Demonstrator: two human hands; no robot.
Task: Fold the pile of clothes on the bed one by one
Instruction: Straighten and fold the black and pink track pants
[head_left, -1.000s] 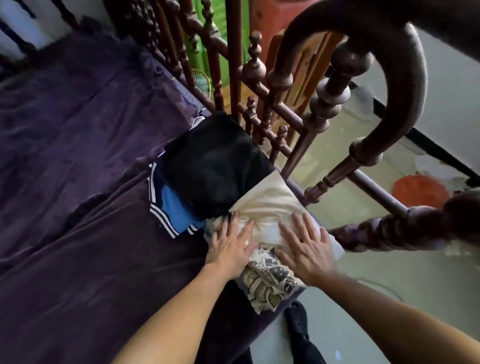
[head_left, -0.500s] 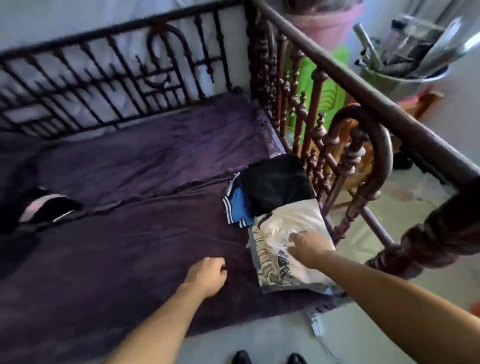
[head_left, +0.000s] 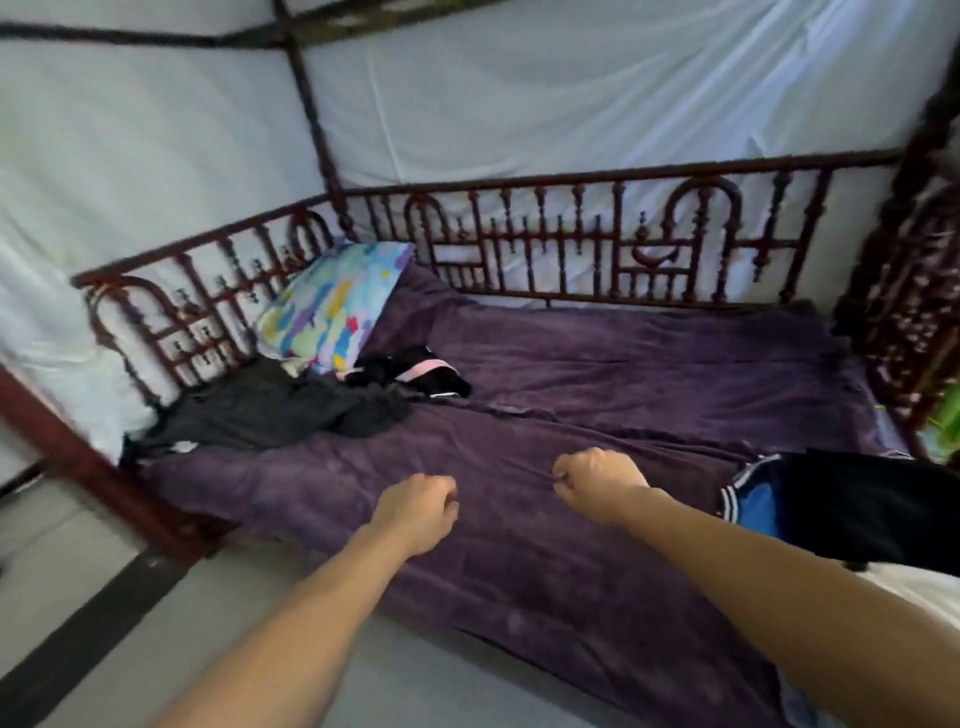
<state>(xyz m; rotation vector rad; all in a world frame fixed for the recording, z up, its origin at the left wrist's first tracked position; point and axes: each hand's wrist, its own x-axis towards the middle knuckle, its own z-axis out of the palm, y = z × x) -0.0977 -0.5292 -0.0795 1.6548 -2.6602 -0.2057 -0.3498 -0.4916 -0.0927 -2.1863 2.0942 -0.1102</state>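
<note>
A heap of unfolded clothes lies at the bed's far left: a dark grey garment (head_left: 270, 410) and a black piece with a pink band (head_left: 415, 374). At the right edge sits a folded stack, a black garment (head_left: 872, 509) over a blue one with white stripes (head_left: 753, 504), with a pale folded piece (head_left: 924, 587) just below. My left hand (head_left: 415, 512) and my right hand (head_left: 597, 483) hover over the purple blanket (head_left: 571, 374) between the heap and the stack. Both have curled fingers and hold nothing.
A colourful pillow (head_left: 332, 306) leans in the back left corner against the dark red wooden rail (head_left: 571, 234). White fabric hangs behind the rail. A thick bedpost (head_left: 904, 291) stands at the right. Grey floor runs along the bed's near side.
My hands have left the pale folded garment on the stack. The view has swung left across the bed to the unfolded heap, and both hands now hang curled over the blanket.
</note>
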